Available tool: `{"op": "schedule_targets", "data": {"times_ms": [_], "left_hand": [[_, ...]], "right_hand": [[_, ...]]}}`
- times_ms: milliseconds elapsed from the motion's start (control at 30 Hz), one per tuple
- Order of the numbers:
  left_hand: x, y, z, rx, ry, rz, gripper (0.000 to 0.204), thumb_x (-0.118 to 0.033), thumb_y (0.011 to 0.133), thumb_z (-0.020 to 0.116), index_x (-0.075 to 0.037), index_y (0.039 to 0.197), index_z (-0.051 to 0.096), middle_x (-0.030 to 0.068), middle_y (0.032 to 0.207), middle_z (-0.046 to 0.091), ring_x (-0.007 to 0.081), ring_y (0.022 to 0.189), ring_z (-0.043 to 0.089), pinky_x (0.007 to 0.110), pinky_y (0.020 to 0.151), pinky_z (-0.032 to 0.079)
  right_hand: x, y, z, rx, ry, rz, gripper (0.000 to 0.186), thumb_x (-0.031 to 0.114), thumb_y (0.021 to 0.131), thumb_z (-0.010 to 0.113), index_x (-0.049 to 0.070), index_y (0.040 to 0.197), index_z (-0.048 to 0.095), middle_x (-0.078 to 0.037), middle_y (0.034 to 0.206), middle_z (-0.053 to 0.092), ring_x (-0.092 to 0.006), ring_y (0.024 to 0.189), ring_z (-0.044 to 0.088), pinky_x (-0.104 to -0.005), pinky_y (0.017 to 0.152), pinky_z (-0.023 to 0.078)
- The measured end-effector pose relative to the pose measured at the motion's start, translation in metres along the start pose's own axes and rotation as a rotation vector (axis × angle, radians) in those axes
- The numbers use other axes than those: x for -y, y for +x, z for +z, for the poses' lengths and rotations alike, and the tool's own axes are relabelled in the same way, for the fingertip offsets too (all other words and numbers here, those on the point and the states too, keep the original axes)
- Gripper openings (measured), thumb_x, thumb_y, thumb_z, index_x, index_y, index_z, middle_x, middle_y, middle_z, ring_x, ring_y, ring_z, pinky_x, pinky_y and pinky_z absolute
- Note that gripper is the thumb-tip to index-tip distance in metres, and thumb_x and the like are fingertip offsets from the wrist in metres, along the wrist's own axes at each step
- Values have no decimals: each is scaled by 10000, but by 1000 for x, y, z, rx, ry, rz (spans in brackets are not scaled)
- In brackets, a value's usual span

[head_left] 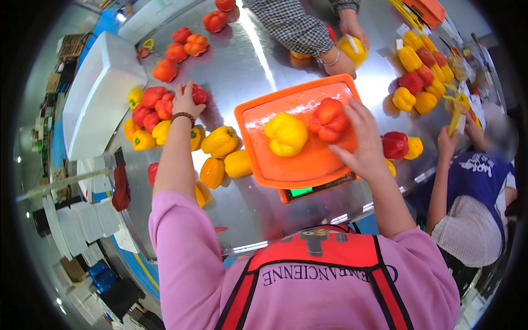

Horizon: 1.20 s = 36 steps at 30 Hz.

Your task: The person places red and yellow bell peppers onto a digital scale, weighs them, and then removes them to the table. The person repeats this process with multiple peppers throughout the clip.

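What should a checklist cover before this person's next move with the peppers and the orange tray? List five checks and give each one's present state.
1. Right hand has contact with the red pepper on the tray: ok.
2. Left hand has reached the pepper pile: ok, on a red one.
3. Orange tray sits flat on the scale: ok.
4. Yellow pepper lies inside the tray rim: ok.
5. Scale display readable: cannot tell, only a green glow shows.
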State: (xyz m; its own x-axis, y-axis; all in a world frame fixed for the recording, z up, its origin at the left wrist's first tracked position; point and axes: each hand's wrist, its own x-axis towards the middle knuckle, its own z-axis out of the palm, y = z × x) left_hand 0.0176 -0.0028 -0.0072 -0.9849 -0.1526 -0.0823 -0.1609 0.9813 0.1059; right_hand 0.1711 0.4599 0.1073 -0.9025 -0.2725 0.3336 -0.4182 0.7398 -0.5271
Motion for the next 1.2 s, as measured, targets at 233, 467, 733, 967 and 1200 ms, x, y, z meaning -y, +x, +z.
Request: {"op": "schedule_targets", "data": {"times_ms": [233,467,733,967,1200], "left_hand": [[0,-9,-15,-127,-849,-38,783,-297,783,804,-62,1411,400,172,1264,547,271,1130,581,365,946,495],[-102,-199,-76,194,-1741,-64,488,-148,902,677,-14,1317,459,101,1240,581,200,1114,596,355,994,478],[-159,-226,-46,66,-1236,-37,627,-321,848,757,20,1304,494,140,1194,584,225,1098,581,361,938,483],[-168,-229,-51,-297,-1014,-109,576,-388,909,673,3,1308,534,139,1163,577,230,1042,574,346,905,476],[-43,-318,-28,-577,-1356,-341,462,-287,990,586,-24,1358,493,94,1245,576,168,1116,557,315,956,453]], "right_hand": [[-18,7,14,45,96,88,837,177,669,834,115,1404,439,-145,1411,458,-356,1278,469,-425,1049,418],[21,14,15,-10,-173,-130,808,298,667,831,166,1381,477,-126,1396,489,-329,1322,445,-609,1104,266],[40,31,26,242,-353,-265,728,333,712,806,228,1366,504,-78,1390,495,-267,1343,419,-676,1113,195],[19,-6,-37,-31,2,-231,624,243,748,793,97,1302,545,-126,1312,567,-321,1249,500,-487,1065,357],[-30,-115,-69,-22,322,186,339,113,831,715,-1,1141,639,-131,1016,696,-256,952,674,-328,842,518]]}}
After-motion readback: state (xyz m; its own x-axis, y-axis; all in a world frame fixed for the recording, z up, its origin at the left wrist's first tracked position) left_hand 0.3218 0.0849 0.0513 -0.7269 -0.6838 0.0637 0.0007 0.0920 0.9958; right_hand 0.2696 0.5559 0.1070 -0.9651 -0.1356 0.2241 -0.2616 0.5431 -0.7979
